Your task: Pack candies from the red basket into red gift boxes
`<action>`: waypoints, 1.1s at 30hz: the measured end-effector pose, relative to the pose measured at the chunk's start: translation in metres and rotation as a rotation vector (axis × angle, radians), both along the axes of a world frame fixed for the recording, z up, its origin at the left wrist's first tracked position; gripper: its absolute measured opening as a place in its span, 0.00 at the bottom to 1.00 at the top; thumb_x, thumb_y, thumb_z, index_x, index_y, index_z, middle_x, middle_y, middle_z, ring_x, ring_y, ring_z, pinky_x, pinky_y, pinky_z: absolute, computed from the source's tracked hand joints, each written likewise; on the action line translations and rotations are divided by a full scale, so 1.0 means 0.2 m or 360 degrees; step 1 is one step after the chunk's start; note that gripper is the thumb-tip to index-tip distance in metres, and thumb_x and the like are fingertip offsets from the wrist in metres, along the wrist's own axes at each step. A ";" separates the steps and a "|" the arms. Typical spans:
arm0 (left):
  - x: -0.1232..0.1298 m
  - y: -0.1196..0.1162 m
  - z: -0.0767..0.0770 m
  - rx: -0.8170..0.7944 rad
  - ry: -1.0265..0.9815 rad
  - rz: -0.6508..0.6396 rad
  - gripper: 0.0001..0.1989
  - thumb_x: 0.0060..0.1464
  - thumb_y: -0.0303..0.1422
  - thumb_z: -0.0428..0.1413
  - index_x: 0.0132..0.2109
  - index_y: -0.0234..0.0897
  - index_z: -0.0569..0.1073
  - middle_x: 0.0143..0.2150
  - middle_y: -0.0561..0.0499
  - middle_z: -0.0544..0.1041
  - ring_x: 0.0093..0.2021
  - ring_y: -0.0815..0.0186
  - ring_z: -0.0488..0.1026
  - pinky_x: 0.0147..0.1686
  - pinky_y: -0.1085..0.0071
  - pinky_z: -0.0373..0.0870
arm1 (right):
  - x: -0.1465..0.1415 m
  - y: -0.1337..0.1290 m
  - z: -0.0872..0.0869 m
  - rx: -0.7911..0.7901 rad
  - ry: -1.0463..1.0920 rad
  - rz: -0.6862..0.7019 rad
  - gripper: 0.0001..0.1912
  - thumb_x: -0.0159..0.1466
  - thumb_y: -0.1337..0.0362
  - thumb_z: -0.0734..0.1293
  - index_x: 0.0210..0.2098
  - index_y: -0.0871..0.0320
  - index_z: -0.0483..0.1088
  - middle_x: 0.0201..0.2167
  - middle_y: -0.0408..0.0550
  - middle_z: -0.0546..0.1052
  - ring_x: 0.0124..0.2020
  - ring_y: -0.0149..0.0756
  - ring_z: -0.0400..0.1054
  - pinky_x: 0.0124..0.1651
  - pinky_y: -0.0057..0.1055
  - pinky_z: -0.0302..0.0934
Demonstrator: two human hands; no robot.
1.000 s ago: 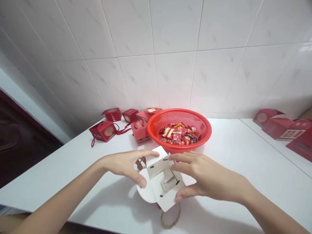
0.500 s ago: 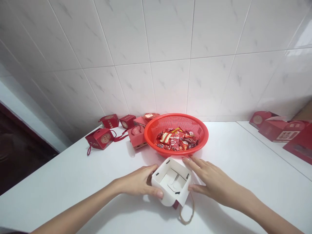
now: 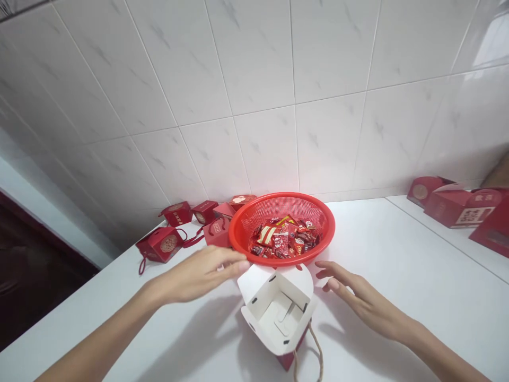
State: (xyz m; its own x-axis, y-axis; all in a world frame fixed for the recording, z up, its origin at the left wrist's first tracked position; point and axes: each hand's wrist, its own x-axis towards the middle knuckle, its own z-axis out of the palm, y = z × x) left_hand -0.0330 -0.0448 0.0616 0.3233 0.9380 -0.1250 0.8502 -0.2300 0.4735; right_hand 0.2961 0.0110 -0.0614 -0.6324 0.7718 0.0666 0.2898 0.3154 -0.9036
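An open gift box (image 3: 278, 310), white inside and red outside, stands on the table with its flaps folded outward. A twine handle (image 3: 317, 347) loops off its lower right side. Just beyond the box is a red plastic basket (image 3: 281, 261) full of wrapped candies (image 3: 284, 239). My left hand (image 3: 202, 273) holds nothing; its outstretched fingers reach the basket's front left rim and the box's left flap, and I cannot tell whether they touch. To the right of the box, my right hand (image 3: 358, 300) is empty and apart from it, fingers loosely bent and spread.
Several red gift boxes (image 3: 162, 244) sit at the left, some beside the basket. More red boxes (image 3: 457, 207) line the far right by the wall. A white tiled wall (image 3: 262, 143) rises behind the white table (image 3: 369, 233); the table's left edge runs diagonally.
Both hands have let go of the box and drawn apart, the left one up and leftward, the right one to the right. The box's flaps now spread outward. The view has shifted slightly.
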 end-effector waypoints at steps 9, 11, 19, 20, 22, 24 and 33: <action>0.20 0.54 -0.05 -0.0170 0.0798 -0.0067 0.36 0.50 0.54 0.58 0.61 0.37 0.71 0.51 0.38 0.80 0.51 0.46 0.75 0.46 0.61 0.69 | -0.06 0.01 -0.11 0.0064 -0.0072 -0.0119 0.20 0.71 0.47 0.56 0.42 0.56 0.69 0.36 0.49 0.78 0.33 0.39 0.73 0.38 0.36 0.67; 0.25 0.63 -0.13 -0.0439 0.0861 -0.0097 0.51 0.43 0.55 0.63 0.69 0.38 0.60 0.57 0.36 0.76 0.54 0.44 0.74 0.48 0.60 0.70 | -0.07 0.01 -0.14 0.0135 -0.0138 -0.0125 0.18 0.71 0.49 0.57 0.43 0.56 0.69 0.36 0.50 0.78 0.33 0.40 0.73 0.38 0.37 0.66; 0.28 0.80 -0.37 -0.0261 0.0543 0.0060 0.58 0.25 0.35 0.71 0.68 0.40 0.62 0.68 0.31 0.63 0.62 0.33 0.65 0.55 0.50 0.67 | -0.10 -0.01 -0.17 0.0262 -0.0176 -0.0085 0.13 0.69 0.57 0.59 0.43 0.56 0.71 0.37 0.51 0.79 0.35 0.40 0.73 0.39 0.38 0.67; 0.27 0.81 -0.37 -0.0197 0.0395 0.0092 0.53 0.25 0.32 0.69 0.64 0.38 0.67 0.64 0.32 0.68 0.60 0.33 0.67 0.54 0.49 0.67 | -0.10 -0.01 -0.17 0.0278 -0.0191 -0.0079 0.13 0.69 0.58 0.59 0.42 0.57 0.71 0.38 0.51 0.79 0.36 0.40 0.73 0.40 0.38 0.66; 0.24 0.84 -0.38 -0.0110 0.0157 0.0136 0.43 0.27 0.28 0.67 0.58 0.37 0.73 0.57 0.36 0.75 0.56 0.36 0.70 0.54 0.51 0.67 | -0.10 -0.02 -0.17 0.0312 -0.0226 -0.0066 0.12 0.69 0.60 0.58 0.42 0.57 0.72 0.39 0.52 0.79 0.37 0.41 0.73 0.41 0.38 0.66; 0.22 0.86 -0.38 -0.0059 -0.0017 0.0165 0.34 0.33 0.30 0.64 0.53 0.36 0.75 0.51 0.41 0.78 0.53 0.42 0.72 0.52 0.56 0.68 | -0.11 -0.02 -0.17 0.0346 -0.0267 -0.0057 0.12 0.69 0.61 0.58 0.41 0.57 0.72 0.39 0.52 0.79 0.38 0.41 0.73 0.42 0.38 0.65; 0.19 0.88 -0.36 0.0069 -0.0915 0.0411 0.21 0.45 0.35 0.59 0.48 0.35 0.73 0.41 0.48 0.79 0.42 0.61 0.76 0.42 0.68 0.71 | -0.12 -0.03 -0.17 0.0369 -0.0381 -0.0055 0.11 0.67 0.66 0.58 0.37 0.56 0.72 0.38 0.50 0.77 0.39 0.40 0.72 0.42 0.33 0.62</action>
